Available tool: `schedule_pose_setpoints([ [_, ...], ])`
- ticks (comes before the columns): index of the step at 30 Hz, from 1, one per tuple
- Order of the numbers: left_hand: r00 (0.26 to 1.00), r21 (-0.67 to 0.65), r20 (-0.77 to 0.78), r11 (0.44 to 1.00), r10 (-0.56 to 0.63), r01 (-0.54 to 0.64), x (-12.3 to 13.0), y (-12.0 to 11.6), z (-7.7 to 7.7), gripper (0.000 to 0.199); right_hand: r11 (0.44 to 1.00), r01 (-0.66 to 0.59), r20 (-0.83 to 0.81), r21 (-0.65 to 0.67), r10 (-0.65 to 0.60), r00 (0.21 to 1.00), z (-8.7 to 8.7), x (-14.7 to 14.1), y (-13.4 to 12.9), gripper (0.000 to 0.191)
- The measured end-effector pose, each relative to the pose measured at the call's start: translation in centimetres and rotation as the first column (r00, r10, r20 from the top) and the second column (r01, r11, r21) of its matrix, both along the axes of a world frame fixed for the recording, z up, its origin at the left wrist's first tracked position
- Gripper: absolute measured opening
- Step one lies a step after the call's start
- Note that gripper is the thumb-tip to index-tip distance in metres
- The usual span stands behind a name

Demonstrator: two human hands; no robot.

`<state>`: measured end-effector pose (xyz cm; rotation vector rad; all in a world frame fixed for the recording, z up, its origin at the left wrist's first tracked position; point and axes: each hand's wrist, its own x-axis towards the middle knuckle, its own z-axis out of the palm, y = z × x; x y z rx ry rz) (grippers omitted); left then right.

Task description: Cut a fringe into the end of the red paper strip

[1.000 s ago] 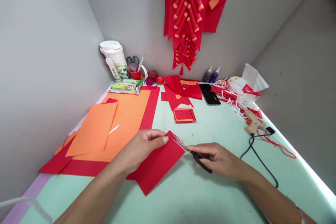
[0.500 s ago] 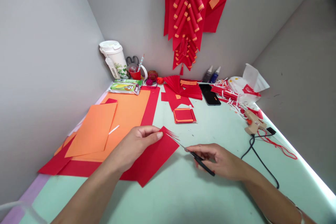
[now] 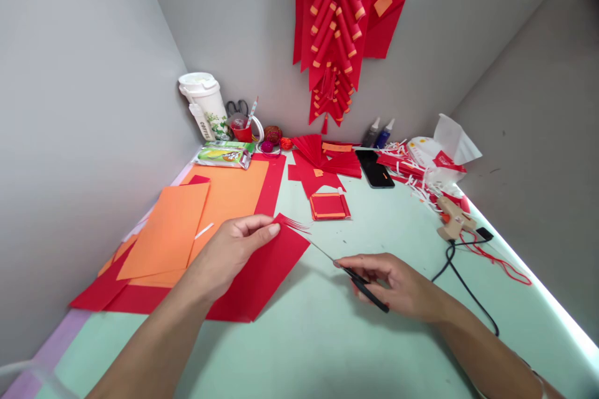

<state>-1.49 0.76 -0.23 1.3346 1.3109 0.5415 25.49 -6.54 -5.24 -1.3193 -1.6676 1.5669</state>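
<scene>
Over the pale green tabletop [image 3: 384, 224], a red paper sheet [image 3: 276, 271] slants, its corner pinched by the left hand [image 3: 236, 243], apparently to steady its edge; the right hand [image 3: 395, 280] grips black-handled scissors [image 3: 372, 297], blades aimed toward thin fringe strips [image 3: 294, 224].

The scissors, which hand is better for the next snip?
Probably the right hand: it holds the scissors, blades pointing at the fringed red paper. The left hand is busy pinching that paper near its fringed end.
</scene>
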Motion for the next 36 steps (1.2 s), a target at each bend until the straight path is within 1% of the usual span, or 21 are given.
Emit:
schedule_pose_setpoints([
  [3,1.0,0.013,-0.006,1.0,-0.01,0.01,-0.13,0.04,-0.07,0.023,1.0,-0.012,0.004,0.024,0.012,1.0,0.01,-0.01,0.0,0.042],
  [9,0.999,-0.019,-0.043,1.0,0.006,-0.006,0.27,-0.26,0.07,0.032,0.996,-0.031,0.031,0.082,0.029,0.999,0.03,-0.25,-0.03,0.044],
  [15,1.0,-0.022,-0.014,1.0,-0.006,0.006,0.49,-0.36,0.1,0.032,0.993,-0.034,0.046,0.112,0.029,0.999,-0.01,-0.17,-0.23,0.044],
  [21,1.0,-0.031,0.003,0.999,-0.007,0.007,0.56,-0.41,-0.01,0.036,0.995,-0.029,0.028,0.098,0.026,0.999,-0.19,-0.09,-0.19,0.046],
  [26,1.0,-0.049,0.027,0.999,-0.011,0.012,0.68,-0.35,0.09,0.036,0.993,-0.04,0.038,0.115,0.036,0.999,-0.27,-0.08,-0.08,0.046],
  [31,0.999,-0.034,0.031,0.999,-0.016,0.017,0.51,-0.34,-0.12,0.034,0.994,-0.038,0.037,0.104,0.034,0.999,-0.24,-0.14,-0.27,0.048],
  [36,0.999,-0.027,0.028,0.999,-0.018,0.019,0.42,-0.33,-0.2,0.031,0.995,-0.025,0.027,0.101,0.023,0.999,-0.1,-0.25,-0.21,0.045],
])
